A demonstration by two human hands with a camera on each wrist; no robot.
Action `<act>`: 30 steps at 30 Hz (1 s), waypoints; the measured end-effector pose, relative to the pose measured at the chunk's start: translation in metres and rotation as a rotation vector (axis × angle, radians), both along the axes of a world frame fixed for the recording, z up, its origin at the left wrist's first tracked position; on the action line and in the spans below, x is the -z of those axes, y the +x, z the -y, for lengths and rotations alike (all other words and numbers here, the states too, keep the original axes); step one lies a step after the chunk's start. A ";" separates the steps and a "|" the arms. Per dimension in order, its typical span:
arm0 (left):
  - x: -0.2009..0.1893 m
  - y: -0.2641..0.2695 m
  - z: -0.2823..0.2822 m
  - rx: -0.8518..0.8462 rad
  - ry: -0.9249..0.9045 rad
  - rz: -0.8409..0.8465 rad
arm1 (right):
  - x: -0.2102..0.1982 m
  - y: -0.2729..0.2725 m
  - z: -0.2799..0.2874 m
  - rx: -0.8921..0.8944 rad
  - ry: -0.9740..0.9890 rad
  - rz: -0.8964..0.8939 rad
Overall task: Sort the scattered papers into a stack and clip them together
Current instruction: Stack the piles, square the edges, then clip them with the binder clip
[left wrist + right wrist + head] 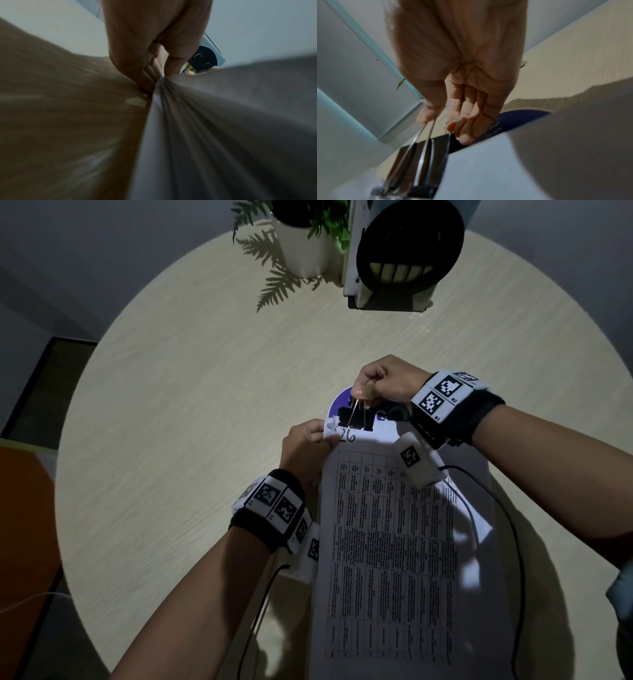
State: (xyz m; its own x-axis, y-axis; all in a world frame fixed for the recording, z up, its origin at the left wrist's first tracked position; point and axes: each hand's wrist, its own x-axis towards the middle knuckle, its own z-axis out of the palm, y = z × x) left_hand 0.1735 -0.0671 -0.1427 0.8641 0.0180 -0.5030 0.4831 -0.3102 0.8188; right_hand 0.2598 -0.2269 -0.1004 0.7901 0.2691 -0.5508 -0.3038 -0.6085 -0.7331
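1. One left hand [303,448] pinches the top left corner of the paper stack [387,542], thumb and fingers [147,75] closed on its edges.
2. One stack lies on the round desk [191,412], with a printed table on its top sheet; the sheet count is unclear, and its lower end is cut off.
3. One black binder clip [356,419] sits at the stack's top edge, its two wire handles squeezed together by the right hand [383,381].
4. One purple disc [342,402] lies mostly hidden beneath the stack.
5. One potted plant [301,237] and one dark round device [407,244] stand at the far edge, both cropped.
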 end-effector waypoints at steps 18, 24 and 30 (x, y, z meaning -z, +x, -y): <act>-0.017 0.006 0.010 -0.038 0.035 -0.091 | 0.003 -0.005 0.005 -0.041 0.046 0.051; -0.021 0.015 0.006 -0.019 -0.041 -0.233 | 0.004 -0.004 0.002 -0.054 -0.004 0.071; -0.017 0.005 0.000 -0.136 -0.227 -0.266 | 0.008 -0.005 -0.004 -0.043 0.015 0.019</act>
State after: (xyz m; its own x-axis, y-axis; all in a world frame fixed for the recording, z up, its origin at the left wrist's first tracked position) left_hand 0.1790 -0.0673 -0.1257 0.6998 -0.0146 -0.7142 0.7127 -0.0536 0.6995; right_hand 0.2552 -0.2233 -0.1081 0.7879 0.3112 -0.5313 -0.2631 -0.6100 -0.7475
